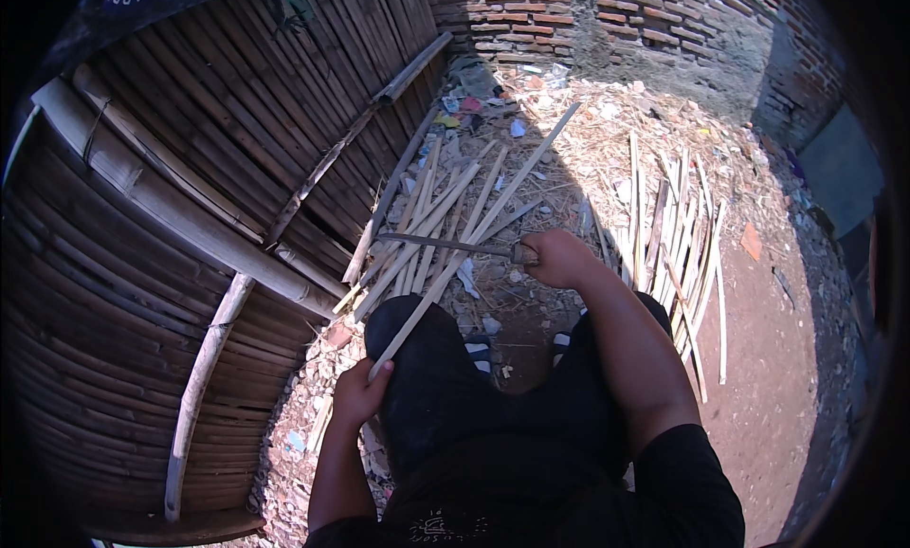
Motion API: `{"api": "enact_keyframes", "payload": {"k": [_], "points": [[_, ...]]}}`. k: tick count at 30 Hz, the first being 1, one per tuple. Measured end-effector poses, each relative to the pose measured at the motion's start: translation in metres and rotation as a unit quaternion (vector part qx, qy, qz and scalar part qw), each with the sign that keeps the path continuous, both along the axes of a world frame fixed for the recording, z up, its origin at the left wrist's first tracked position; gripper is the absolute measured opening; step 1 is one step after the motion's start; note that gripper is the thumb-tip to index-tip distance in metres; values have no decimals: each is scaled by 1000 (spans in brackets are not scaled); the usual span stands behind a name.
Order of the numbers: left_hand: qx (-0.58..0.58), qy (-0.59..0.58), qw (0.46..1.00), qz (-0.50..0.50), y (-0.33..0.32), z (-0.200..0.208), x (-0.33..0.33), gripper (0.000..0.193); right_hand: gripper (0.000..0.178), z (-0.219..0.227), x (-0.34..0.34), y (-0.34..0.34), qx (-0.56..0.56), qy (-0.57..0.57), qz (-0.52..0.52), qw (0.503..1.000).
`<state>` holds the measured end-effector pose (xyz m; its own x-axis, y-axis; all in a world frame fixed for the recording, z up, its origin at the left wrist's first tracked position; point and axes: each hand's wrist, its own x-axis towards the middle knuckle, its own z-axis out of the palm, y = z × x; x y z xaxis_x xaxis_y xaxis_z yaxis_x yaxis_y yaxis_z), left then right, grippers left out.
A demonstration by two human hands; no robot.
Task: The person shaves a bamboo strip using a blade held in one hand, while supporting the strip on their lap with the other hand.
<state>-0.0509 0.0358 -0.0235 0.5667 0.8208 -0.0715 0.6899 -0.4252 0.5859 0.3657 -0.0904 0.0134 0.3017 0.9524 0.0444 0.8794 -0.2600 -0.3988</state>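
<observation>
My left hand (362, 393) is closed round the near end of a long bamboo strip (512, 185), which slants up and away to the right across my left knee. In my right hand (557, 259) is the handle of a machete (445, 244), its dark blade pointing left. The blade crosses the strip near the middle of the view; whether its edge touches the strip I cannot tell. Beneath them lies a loose pile of split bamboo strips (417, 211) on the ground beyond my left knee.
More bamboo strips (678, 235) lie in a heap beyond my right knee. A bamboo-slat wall (237, 140) with thick poles stands close on the left. At the back rises a brick wall (645, 27). Shavings and scraps of litter (518, 128) cover the ground ahead.
</observation>
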Motion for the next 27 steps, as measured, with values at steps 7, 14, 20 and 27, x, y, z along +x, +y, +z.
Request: {"api": "enact_keyframes", "payload": {"k": [7, 14, 20, 27], "points": [[10, 5, 1000, 9, 1, -5, -4, 59, 32, 14, -25, 6, -24, -22, 111, 993], [-8, 30, 999, 6, 0, 0, 0, 56, 38, 2, 35, -10, 69, 49, -228, 970], [1, 12, 1000, 8, -3, 1, 0, 57, 35, -1, 25, -6, 56, 48, -126, 989], [14, 65, 998, 18, -5, 10, 2, 54, 31, 10, -30, 12, -55, -34, 109, 992]]}}
